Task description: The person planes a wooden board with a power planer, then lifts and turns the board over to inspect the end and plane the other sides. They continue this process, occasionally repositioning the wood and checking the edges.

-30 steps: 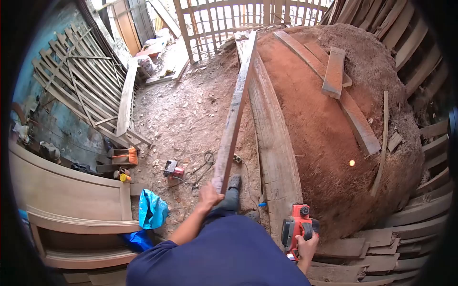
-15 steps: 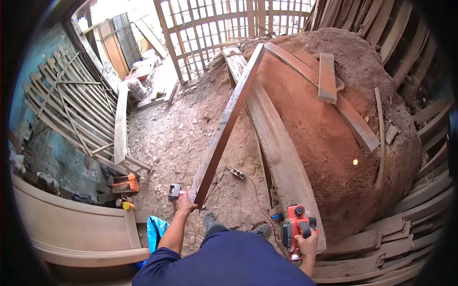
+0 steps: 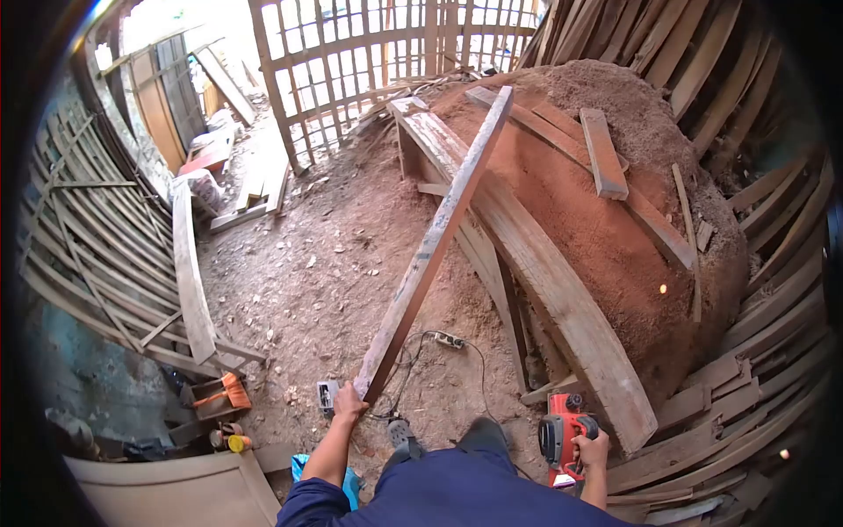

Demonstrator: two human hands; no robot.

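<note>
Now the left hand (image 3: 349, 402) clasps the long beam (image 3: 432, 250), angled across the wide plank (image 3: 566, 303); right hand (image 3: 593, 450) curls round the red planer (image 3: 560, 434) near that plank.

Rough, matt wood in beam (image 3: 432, 246) and plank (image 3: 562, 290); smooth-looking plastic on the planer (image 3: 566, 430); matt cloth in the shirt (image 3: 457, 492).
</note>
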